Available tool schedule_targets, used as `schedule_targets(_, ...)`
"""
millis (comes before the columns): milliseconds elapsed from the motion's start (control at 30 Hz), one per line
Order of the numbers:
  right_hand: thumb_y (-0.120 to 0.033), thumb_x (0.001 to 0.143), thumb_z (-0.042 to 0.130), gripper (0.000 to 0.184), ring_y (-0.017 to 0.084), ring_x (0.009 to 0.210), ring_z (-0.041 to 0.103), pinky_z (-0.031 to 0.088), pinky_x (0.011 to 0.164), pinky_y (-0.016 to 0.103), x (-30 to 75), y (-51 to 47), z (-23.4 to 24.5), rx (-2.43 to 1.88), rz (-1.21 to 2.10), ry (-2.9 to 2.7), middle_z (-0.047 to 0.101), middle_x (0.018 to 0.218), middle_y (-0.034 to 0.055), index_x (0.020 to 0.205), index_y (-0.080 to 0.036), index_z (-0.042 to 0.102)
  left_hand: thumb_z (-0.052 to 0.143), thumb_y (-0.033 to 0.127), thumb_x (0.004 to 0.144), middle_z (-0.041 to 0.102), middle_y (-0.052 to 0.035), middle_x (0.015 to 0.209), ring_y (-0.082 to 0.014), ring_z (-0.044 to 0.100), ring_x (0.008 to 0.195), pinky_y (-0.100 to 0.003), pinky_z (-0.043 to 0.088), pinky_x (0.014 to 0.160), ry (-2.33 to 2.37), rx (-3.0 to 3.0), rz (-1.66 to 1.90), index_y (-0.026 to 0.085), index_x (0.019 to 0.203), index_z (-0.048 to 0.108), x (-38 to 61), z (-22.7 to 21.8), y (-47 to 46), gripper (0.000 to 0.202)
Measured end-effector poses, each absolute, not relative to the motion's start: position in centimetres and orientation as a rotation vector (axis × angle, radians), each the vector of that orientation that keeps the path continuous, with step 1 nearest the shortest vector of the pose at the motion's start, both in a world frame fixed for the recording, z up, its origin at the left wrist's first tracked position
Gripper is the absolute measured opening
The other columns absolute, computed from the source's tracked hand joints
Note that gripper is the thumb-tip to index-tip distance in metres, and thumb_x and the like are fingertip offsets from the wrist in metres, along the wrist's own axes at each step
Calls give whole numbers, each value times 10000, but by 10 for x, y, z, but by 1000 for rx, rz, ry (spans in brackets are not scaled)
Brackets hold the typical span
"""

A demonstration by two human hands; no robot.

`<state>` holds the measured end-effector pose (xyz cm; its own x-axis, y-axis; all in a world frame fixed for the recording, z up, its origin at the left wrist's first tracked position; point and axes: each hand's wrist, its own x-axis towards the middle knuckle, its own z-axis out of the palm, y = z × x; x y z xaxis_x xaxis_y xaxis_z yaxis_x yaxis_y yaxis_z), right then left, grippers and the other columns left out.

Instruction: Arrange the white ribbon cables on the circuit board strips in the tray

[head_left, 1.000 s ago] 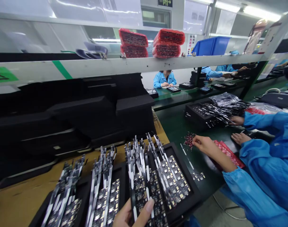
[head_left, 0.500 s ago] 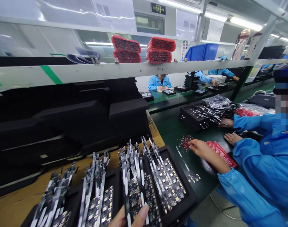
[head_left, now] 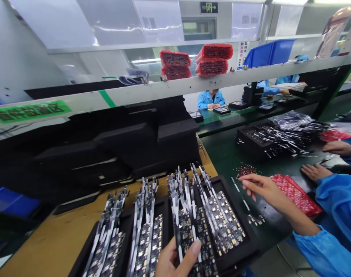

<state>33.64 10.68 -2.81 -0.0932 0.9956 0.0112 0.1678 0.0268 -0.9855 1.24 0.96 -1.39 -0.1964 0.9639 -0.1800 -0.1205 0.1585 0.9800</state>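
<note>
My left hand (head_left: 179, 257) is at the bottom middle, its thumb pressed on a black circuit board panel (head_left: 208, 252) with long black-and-white flex cables. The panel lies at a foam tray beside another panel (head_left: 226, 215) of the same sort. My right hand (head_left: 262, 188), in a blue sleeve, is just on the near side of a small pile of tiny red parts (head_left: 246, 170). Its thumb and forefinger are drawn together; whatever is between them is too small to make out. A loose flex strip (head_left: 235, 184) and a small board piece (head_left: 256, 220) lie below that hand.
More cabled panels (head_left: 148, 240) stand at left in black foam trays. Black foam (head_left: 178, 132) is stacked behind. A red bubble-wrap bundle (head_left: 296, 194) lies under my right forearm. A co-worker's hands (head_left: 316, 172) are at right, near a heap of flex cables (head_left: 285, 134). A shelf beam (head_left: 175, 86) crosses above.
The view has swung left, so everything sits farther right. My right hand has shifted to the near side of the red parts. A co-worker's hand has left the cable heap.
</note>
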Motion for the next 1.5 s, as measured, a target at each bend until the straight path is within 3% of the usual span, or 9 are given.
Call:
schedule_targets(100,-699,909,849,579,167,645,680,542,541,277,318,92,-24,-1201,1292,-1367,761,865,43,1171,-186,788,920,378,488,781,-141,815,-475,714,781,-464,588,709,1333,911,1266,215,819,800,11,-12,8,389)
schedule_targets(333,-644,958,874,469,149,660,698,562,579,243,273,59,-15,-1002,1605,-1341,773,816,30,897,-193,761,878,404,582,766,-144,886,-451,697,842,-422,579,728,1299,950,1229,188,902,780,7,-12,5,398)
schedule_targets(500,-657,966,864,492,173,669,732,593,665,284,253,48,-18,-1014,1710,-1374,835,815,55,1161,-205,850,842,369,649,760,-155,892,-457,699,850,-442,573,737,1241,960,1297,162,932,757,7,-10,2,361)
schedule_targets(567,-660,963,863,490,196,697,759,610,698,308,249,45,-21,-1027,1728,-1387,848,834,58,1174,-219,848,822,346,690,753,-155,922,-447,697,851,-446,565,753,1215,964,1290,170,963,749,8,-3,2,333)
schedule_targets(767,-667,932,860,430,213,705,726,611,699,318,233,43,-3,-1084,1627,-1512,795,796,32,921,-239,837,811,411,685,749,-140,935,-450,686,828,-455,559,723,1248,997,1295,239,956,752,10,-4,2,326)
schedule_targets(967,-692,803,922,442,232,676,684,598,615,311,201,60,40,-1101,1492,-1625,745,727,20,883,-264,845,767,433,729,741,-111,1005,-437,676,858,-454,554,740,1239,1041,1202,271,1023,715,3,-18,3,339)
schedule_targets(1133,-657,836,909,383,256,719,717,610,645,316,204,52,29,-1106,1423,-1704,775,748,26,894,-281,864,774,416,727,738,-146,992,-452,681,862,-461,562,730,1196,1039,1179,229,1071,706,-1,-15,4,397)
schedule_targets(1333,-583,1026,771,302,266,869,777,605,806,334,231,36,-12,-1125,1378,-1798,847,907,24,949,-317,892,779,383,737,736,-149,995,-439,692,837,-453,575,705,1203,1041,1192,216,1127,692,-1,-14,2,433)
schedule_targets(1500,-530,1062,759,260,237,866,756,566,785,310,232,37,-14,-1091,1371,-1819,817,917,10,965,-319,875,787,372,730,742,-155,961,-439,700,812,-448,580,680,1206,1038,1195,200,1112,701,0,-11,2,427)
